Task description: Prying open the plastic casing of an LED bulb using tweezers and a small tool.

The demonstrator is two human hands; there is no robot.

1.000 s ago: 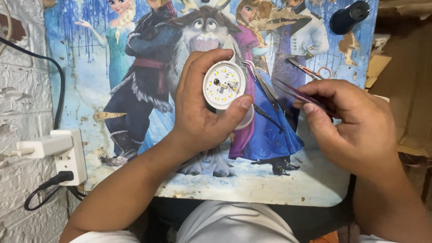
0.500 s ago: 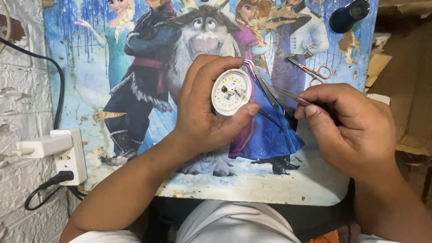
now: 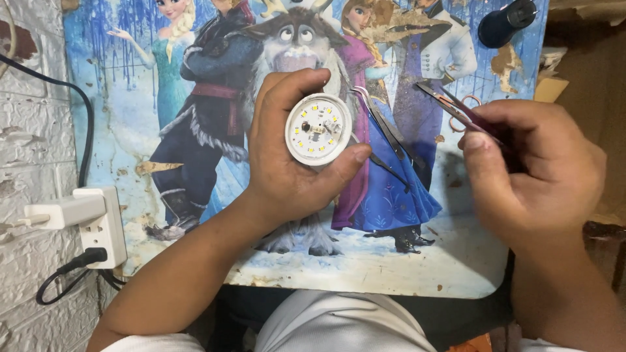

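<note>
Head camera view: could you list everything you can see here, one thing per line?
LED bulb module: one, white round disc with small yellow chips, held in the left hand.
Tweezers: one pair, dark metal, lying on the table right of the module.
Scissors: one pair, metal, partly hidden by the right hand.
Thin dark tool: one, pinched in the right hand; kind unclear.
Black cylinder: one, at the table's far right corner.
Table: one, blue and white with worn cartoon figures.
Wall socket: one, white, on the brick wall at left, with a white adapter and black cable.
Left hand: grips the module.
Right hand: closed on the thin tool.
</note>
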